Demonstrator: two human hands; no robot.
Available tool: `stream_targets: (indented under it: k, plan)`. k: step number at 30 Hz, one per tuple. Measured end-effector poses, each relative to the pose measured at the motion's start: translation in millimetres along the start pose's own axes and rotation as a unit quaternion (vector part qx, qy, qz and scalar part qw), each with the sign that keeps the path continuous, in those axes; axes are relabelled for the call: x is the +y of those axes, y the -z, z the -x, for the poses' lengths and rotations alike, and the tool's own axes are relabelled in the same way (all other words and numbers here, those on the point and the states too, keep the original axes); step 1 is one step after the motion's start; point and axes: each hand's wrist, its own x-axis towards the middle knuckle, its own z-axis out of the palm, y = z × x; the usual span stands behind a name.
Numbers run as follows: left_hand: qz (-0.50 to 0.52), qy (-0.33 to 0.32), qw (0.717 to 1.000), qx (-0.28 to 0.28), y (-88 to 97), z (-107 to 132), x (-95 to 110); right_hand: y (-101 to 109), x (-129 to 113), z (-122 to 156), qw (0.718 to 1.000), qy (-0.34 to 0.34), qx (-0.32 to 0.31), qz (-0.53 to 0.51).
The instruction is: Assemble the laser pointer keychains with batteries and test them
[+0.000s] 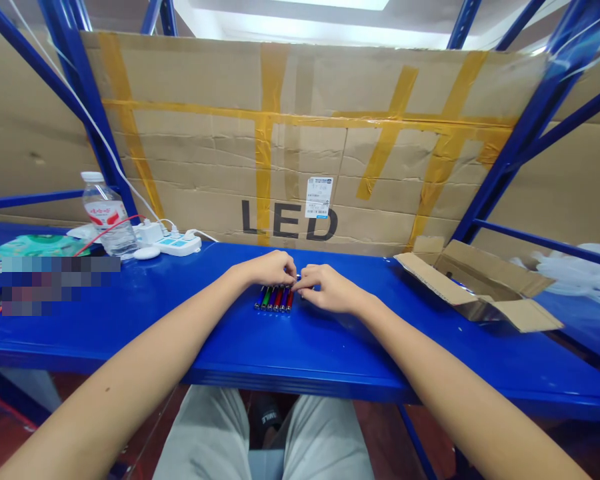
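A row of slim, shiny pen-like tubes with silvery ends lies side by side on the blue table. Green, red, blue and dark ones can be told apart. My left hand is at the far end of the row, its fingers curled down and closed and covering the tubes' tops. At the row's right side is my right hand, with thumb and fingers pinched together close to the left fingertips. A small silvery and dark bit shows between the hands. What either hand grips is mostly hidden by the fingers.
An open cardboard box stands to the right. Toward the left are a water bottle, a white power strip with cables, and a green packet. A tall taped cardboard sheet marked LED closes off the back, between blue posts.
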Motion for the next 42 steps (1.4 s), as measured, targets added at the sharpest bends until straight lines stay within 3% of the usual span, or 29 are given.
stream_targets:
  k: [8, 15, 19, 25, 31, 33, 35, 37, 38, 42]
  plan:
    - [-0.039, -0.003, 0.999, 0.006, -5.9, -4.8, 2.2, -8.2, -4.4, -2.0, 0.998, 0.016, -0.048, 0.037]
    - [-0.062, 0.029, 0.997, 0.04, -6.6, -5.8, -0.6, 9.0, -19.0, 4.3, 0.99, 0.004, -0.123, -0.07]
    - [-0.065, 0.035, 0.995, 0.072, -2.5, -4.1, -5.1, 16.4, -27.1, 5.0, 0.976, -0.03, -0.189, -0.099]
    - [-0.091, 0.022, 0.984, 0.151, 0.6, -4.0, -3.9, 11.8, -36.1, 2.4, 0.969, -0.106, -0.221, -0.027]
    - [-0.096, -0.018, 0.984, 0.151, -1.9, -3.5, 5.9, 22.7, -25.1, 7.1, 0.945, -0.167, -0.27, -0.08]
    - [-0.09, -0.036, 0.987, 0.125, -2.7, -2.4, 12.0, 31.8, -11.5, 10.3, 0.953, -0.175, -0.213, -0.124]
    - [-0.088, -0.051, 0.991, 0.085, -4.0, -1.6, 18.2, 39.3, 5.6, 13.6, 0.97, -0.185, -0.069, -0.144]
    - [-0.084, -0.068, 0.993, 0.049, -6.3, -1.2, 23.1, 42.8, 22.9, 16.5, 0.967, -0.196, 0.078, -0.144]
    - [-0.08, -0.078, 0.993, 0.037, -7.6, -1.3, 24.7, 42.9, 30.4, 17.6, 0.962, -0.202, 0.119, -0.139]
    - [-0.063, -0.093, 0.993, 0.023, -12.6, -2.0, 26.4, 36.5, 46.6, 19.0, 0.961, -0.21, 0.156, -0.09]
